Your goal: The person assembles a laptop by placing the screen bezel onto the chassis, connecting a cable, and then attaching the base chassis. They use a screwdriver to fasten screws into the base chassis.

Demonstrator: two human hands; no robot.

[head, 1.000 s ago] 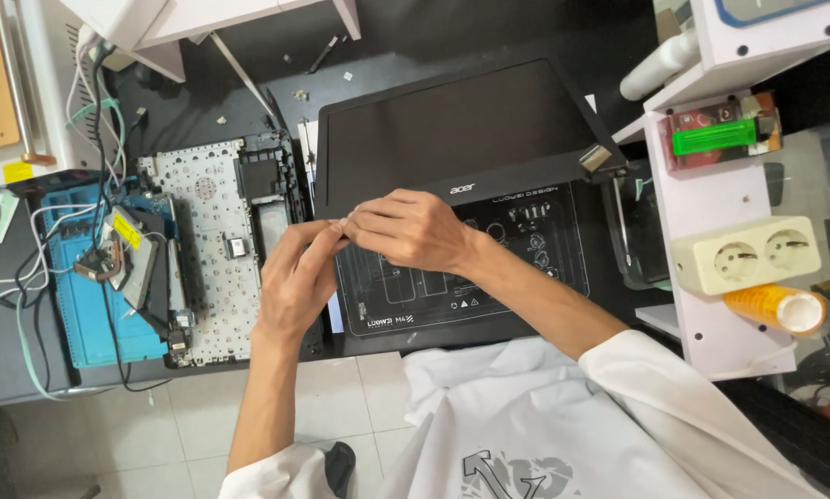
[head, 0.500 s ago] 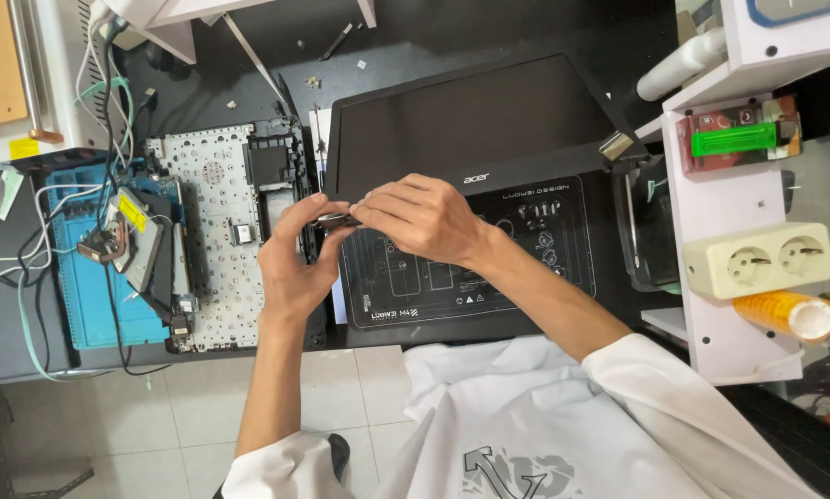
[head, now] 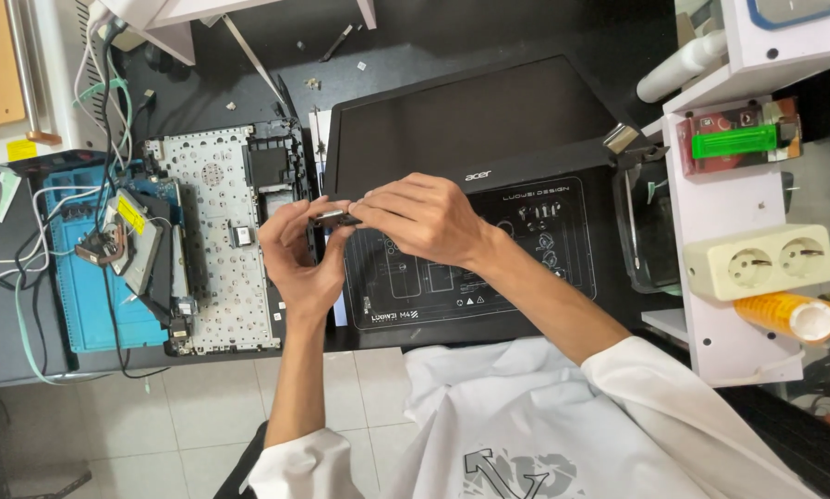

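Both grips pinching small metal part (head: pixel 330 219) together, left hand (head: pixel 299 259), right hand (head: pixel 424 217), above black mat (head: pixel 526 277)

Dark laptop screen (head: pixel 466 125) above hands; yellow label (head: pixel 130 214) at left

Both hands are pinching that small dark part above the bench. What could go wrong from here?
1. The small dark part is held only at the fingertips of the left hand and right hand, above the black mat; if it slips it could be hard to spot there.
2. The left forearm lies close to the opened laptop base; a bump might disturb its exposed parts.
3. Loose cables trail off the bench edge and could snag.
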